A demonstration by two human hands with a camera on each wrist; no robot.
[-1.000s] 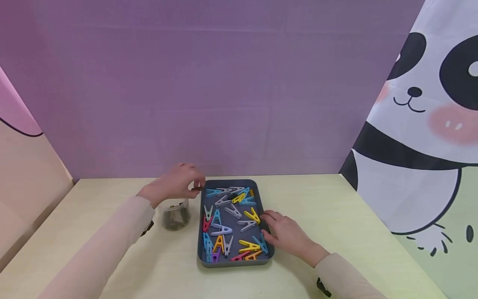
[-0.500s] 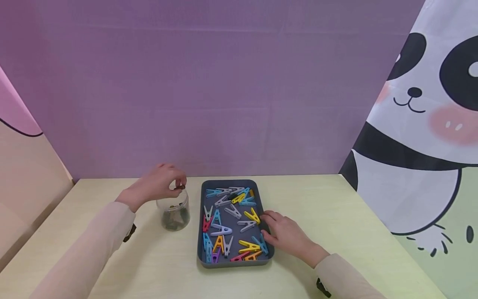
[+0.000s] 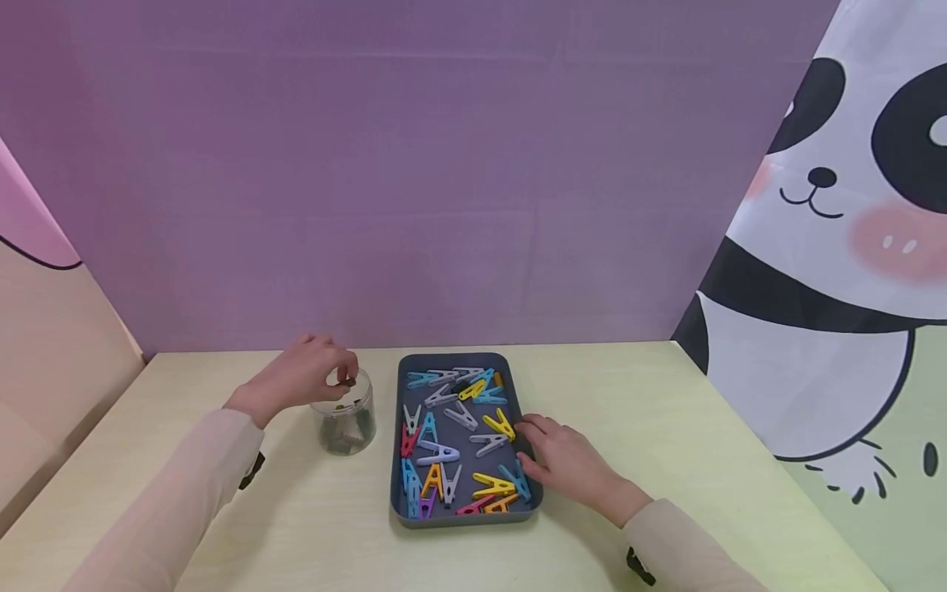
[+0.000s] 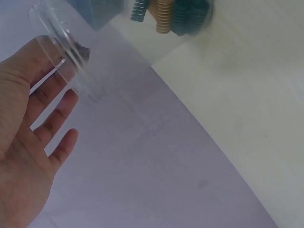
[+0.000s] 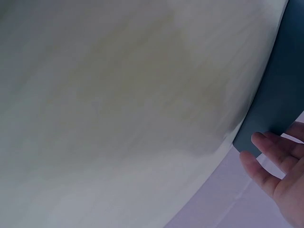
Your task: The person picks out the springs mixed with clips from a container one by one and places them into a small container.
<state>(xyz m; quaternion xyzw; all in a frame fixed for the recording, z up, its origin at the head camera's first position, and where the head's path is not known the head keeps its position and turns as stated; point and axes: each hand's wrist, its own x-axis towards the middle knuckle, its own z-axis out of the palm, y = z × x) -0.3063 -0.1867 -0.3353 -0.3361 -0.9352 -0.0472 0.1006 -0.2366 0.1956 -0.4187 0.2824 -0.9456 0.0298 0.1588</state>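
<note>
Clear plastic jar (image 3: 346, 423) on pale yellow-green table (image 3: 666, 427), just beside grey tray (image 3: 397, 448) at its 9 o'clock. Dark clips already inside jar; exact count unreadable. Left hand (image 3: 299, 378) poised over jar mouth, thumb and fingertips pinching small dark clip (image 3: 346, 381) right at the rim. Left wrist view: jar rim (image 4: 64, 57) against the fingers (image 4: 52, 118), outer fingers loosely extended, pinch itself out of view there; green and tan clips (image 4: 171, 12) seen through jar bottom, blurred.

Right hand (image 3: 565, 464) resting on tray's right edge, 3 o'clock side of tray, fingers relaxed and slightly spread, holding nothing. Fingertips near yellow clip (image 3: 500, 425) and grey clip (image 3: 488, 446); contact not certain. Right wrist view: fingertips (image 5: 270, 156) lying on grey tray wall (image 5: 280, 95), table surface blurred alongside.

Tray loaded with scattered clothes pegs: blue ones at 12 o'clock (image 3: 423, 380), lilac one mid-tray (image 3: 438, 454), orange one (image 3: 432, 481) and another yellow one (image 3: 491, 485) toward 6 o'clock, red one (image 3: 408, 442) along left wall.

Purple backdrop (image 3: 414, 181) behind table at 12 o'clock. Panda-print curtain (image 3: 836, 247) at 3 o'clock. Long pale sleeves on both arms.
</note>
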